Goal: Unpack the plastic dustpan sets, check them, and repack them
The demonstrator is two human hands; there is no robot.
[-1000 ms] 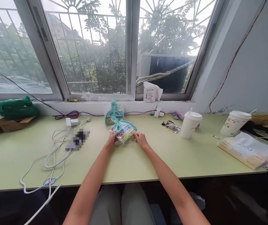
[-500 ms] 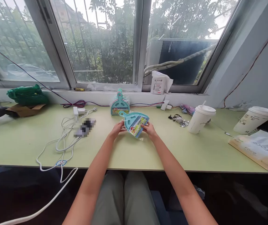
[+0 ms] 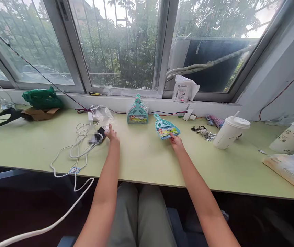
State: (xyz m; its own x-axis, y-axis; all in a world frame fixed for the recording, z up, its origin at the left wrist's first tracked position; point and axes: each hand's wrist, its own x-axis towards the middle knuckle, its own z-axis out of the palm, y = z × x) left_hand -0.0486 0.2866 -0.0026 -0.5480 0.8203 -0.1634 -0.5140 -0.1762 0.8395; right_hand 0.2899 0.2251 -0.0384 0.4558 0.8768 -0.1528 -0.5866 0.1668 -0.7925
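My right hand (image 3: 176, 141) grips the lower edge of a teal dustpan with a small blue-bristled brush and a printed label (image 3: 167, 131), its handle pointing up and left. On the left, my left hand (image 3: 111, 133) is over the desk beside a dark and grey device (image 3: 98, 136), partly blurred out. Its fingers look apart, just below a crumpled clear plastic bag (image 3: 104, 115); whether they touch the bag is hard to see. Several similar teal dustpans in clear wrapping (image 3: 137, 110) stand together at the back of the desk, between my hands.
White cables (image 3: 71, 154) tangle at the left and hang over the desk edge. Behind them are a green bag (image 3: 42, 98) and an open cardboard box (image 3: 40, 114). Keys (image 3: 201, 131), lidded cups (image 3: 230, 132) and a tissue pack (image 3: 291, 171) are at the right.
My left hand has left the dustpan and moved left, and the clear bag now lies near it. My right hand has shifted right with the dustpan. The view has turned slightly left.
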